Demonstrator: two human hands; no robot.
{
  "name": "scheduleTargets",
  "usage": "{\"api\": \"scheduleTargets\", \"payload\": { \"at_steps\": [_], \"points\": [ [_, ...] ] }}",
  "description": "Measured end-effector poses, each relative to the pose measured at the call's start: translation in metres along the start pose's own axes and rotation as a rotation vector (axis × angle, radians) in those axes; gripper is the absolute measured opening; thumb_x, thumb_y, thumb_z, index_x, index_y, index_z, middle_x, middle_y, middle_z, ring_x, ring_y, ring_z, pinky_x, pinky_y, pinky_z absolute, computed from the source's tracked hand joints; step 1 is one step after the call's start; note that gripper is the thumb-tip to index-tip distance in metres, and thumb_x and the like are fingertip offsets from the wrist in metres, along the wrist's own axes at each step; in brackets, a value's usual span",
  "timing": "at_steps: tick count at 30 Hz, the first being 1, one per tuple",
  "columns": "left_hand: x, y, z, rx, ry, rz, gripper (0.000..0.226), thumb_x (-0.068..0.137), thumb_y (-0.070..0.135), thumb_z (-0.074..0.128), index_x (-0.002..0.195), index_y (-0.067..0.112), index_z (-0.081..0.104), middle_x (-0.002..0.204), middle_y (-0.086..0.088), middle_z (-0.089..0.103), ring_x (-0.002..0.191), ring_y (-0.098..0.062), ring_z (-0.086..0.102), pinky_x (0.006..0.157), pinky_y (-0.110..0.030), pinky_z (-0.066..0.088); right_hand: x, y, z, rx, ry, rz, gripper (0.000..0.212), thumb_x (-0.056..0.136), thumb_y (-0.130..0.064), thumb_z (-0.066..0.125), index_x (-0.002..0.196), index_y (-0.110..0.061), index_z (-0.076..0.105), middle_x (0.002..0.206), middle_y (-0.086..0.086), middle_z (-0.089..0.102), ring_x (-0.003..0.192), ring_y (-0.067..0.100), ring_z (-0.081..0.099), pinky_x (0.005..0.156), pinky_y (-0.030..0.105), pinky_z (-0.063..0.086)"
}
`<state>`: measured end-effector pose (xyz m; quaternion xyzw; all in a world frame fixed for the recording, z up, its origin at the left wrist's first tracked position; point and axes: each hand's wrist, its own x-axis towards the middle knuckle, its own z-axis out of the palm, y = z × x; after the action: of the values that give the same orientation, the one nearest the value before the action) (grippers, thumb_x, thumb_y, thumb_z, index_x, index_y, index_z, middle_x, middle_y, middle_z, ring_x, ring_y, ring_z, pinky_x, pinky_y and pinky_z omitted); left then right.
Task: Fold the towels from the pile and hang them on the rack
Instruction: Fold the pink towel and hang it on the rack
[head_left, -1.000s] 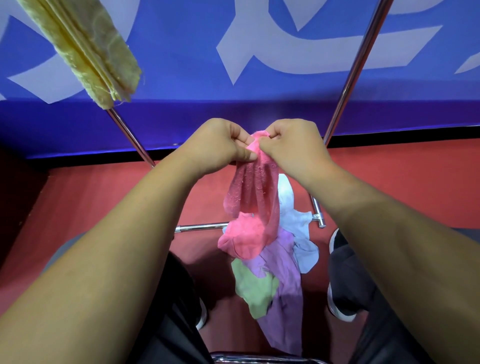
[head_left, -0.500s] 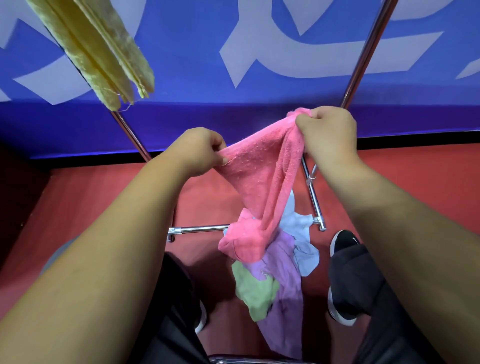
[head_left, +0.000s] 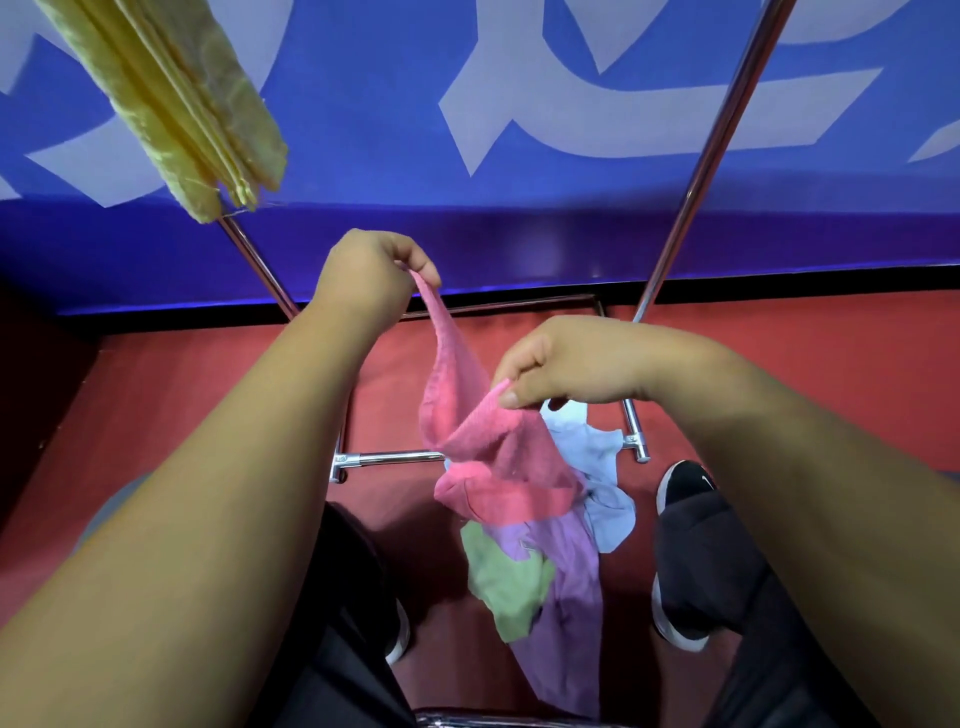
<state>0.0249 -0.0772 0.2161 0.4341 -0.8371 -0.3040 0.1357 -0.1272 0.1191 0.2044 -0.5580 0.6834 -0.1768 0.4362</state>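
- Two edges of the pink towel (head_left: 493, 457) are pinched, one by each hand. The left hand (head_left: 371, 280) holds a corner between thumb and curled fingers, raised on the far side. The right hand (head_left: 571, 364) nips a lower edge between thumb and forefinger, nearer and to the right.
- Half a second ago the right hand was held high beside the right pole of the rack (head_left: 698, 166), with the cloth stretched across. It has since been brought down and toward the near side, while the left hand has been lifted.
- A second ago both hands were bunched together at one point of the cloth, so the edge appears to have been worked along in search of corners.
- The towel is hung in a slack twist between the hands, with its lower end draped on the pile (head_left: 566, 571) of purple, green and pale blue towels on the red floor (head_left: 208, 395).
- No fold is judged to have been made yet, as the cloth is only being opened out.
- One yellow towel (head_left: 176, 98) is seen already hung on the rack, far left.
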Motion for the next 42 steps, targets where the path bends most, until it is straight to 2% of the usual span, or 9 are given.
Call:
{"api": "scheduleTargets", "payload": {
  "at_steps": [5,12,17,19,22,25,29,34,42],
  "points": [
    [0.002,-0.004,0.003,-0.149,-0.125,-0.029,0.034,0.090,0.000,0.061,0.076,0.024,0.080,0.081,-0.017,0.076,0.067,-0.022,0.053,0.064,-0.028,0.044,0.003,0.003,-0.003,-0.072,0.210,-0.051,0.011,0.101,-0.018,0.074,0.101,-0.026,0.080,0.079,-0.017,0.072,0.069,-0.008,0.060,0.071,0.015,0.049],
    [-0.002,0.001,0.006,-0.278,-0.151,0.013,0.023,0.087,0.007,0.068,0.084,0.024,0.084,0.094,-0.024,0.077,0.075,-0.025,0.059,0.076,-0.040,0.050,0.003,0.002,0.001,-0.153,0.380,-0.067,0.015,0.101,-0.019,0.072,0.109,-0.031,0.074,0.085,-0.009,0.073,0.082,0.007,0.066,0.076,0.027,0.050],
    [-0.010,0.023,0.007,-0.270,-0.140,0.077,0.030,0.091,0.001,0.064,0.088,0.023,0.085,0.081,0.006,0.078,0.059,-0.010,0.054,0.060,-0.022,0.044,0.002,0.002,-0.002,-0.039,0.540,-0.093,0.014,0.098,-0.016,0.073,0.096,-0.027,0.065,0.081,-0.001,0.075,0.080,0.020,0.072,0.078,0.040,0.059],
    [-0.011,0.029,0.008,-0.297,-0.129,0.054,0.032,0.092,0.003,0.060,0.094,0.023,0.085,0.090,0.011,0.080,0.071,0.004,0.065,0.068,-0.014,0.048,0.001,0.002,-0.004,-0.011,0.585,-0.097,0.013,0.097,-0.016,0.073,0.094,-0.027,0.068,0.076,-0.005,0.073,0.073,0.016,0.070,0.074,0.036,0.057],
    [-0.012,0.033,0.010,-0.367,-0.115,0.056,0.026,0.092,0.006,0.064,0.101,0.021,0.084,0.096,0.009,0.081,0.092,0.001,0.074,0.083,-0.014,0.054,0.001,0.001,-0.004,0.011,0.617,-0.110,0.011,0.096,-0.017,0.076,0.093,-0.027,0.073,0.074,-0.006,0.071,0.064,0.007,0.058,0.067,0.030,0.050],
    [-0.011,0.031,0.014,-0.371,-0.104,0.115,0.027,0.088,0.001,0.077,0.110,0.018,0.080,0.091,0.006,0.078,0.081,0.000,0.072,0.080,-0.013,0.053,0.000,-0.001,-0.004,0.033,0.614,-0.130,0.007,0.093,-0.020,0.081,0.094,-0.026,0.079,0.077,-0.007,0.076,0.067,0.002,0.061,0.068,0.027,0.050],
    [-0.009,0.030,0.019,-0.493,-0.143,0.042,0.039,0.080,-0.001,0.088,0.115,0.011,0.074,0.102,-0.005,0.081,0.091,-0.011,0.079,0.087,-0.024,0.061,0.000,-0.002,-0.005,0.044,0.666,-0.129,0.008,0.093,-0.019,0.082,0.097,-0.026,0.082,0.082,-0.008,0.078,0.079,0.006,0.069,0.076,0.024,0.051],
    [-0.012,0.030,0.023,-0.582,-0.247,-0.040,0.033,0.079,-0.014,0.082,0.102,0.007,0.072,0.103,-0.019,0.079,0.085,-0.021,0.077,0.085,-0.035,0.064,0.003,0.000,-0.007,0.045,0.699,-0.080,0.010,0.096,-0.016,0.076,0.099,-0.024,0.079,0.075,-0.009,0.069,0.065,-0.001,0.056,0.067,0.017,0.043],
    [-0.018,0.035,0.023,-0.639,-0.345,-0.007,0.034,0.084,-0.020,0.073,0.105,0.006,0.070,0.093,-0.013,0.081,0.086,-0.024,0.079,0.081,-0.038,0.065,0.004,-0.003,-0.006,0.090,0.752,-0.005,0.007,0.093,-0.021,0.080,0.096,-0.025,0.076,0.079,-0.007,0.075,0.073,0.000,0.063,0.066,0.012,0.045]
  ]
}}
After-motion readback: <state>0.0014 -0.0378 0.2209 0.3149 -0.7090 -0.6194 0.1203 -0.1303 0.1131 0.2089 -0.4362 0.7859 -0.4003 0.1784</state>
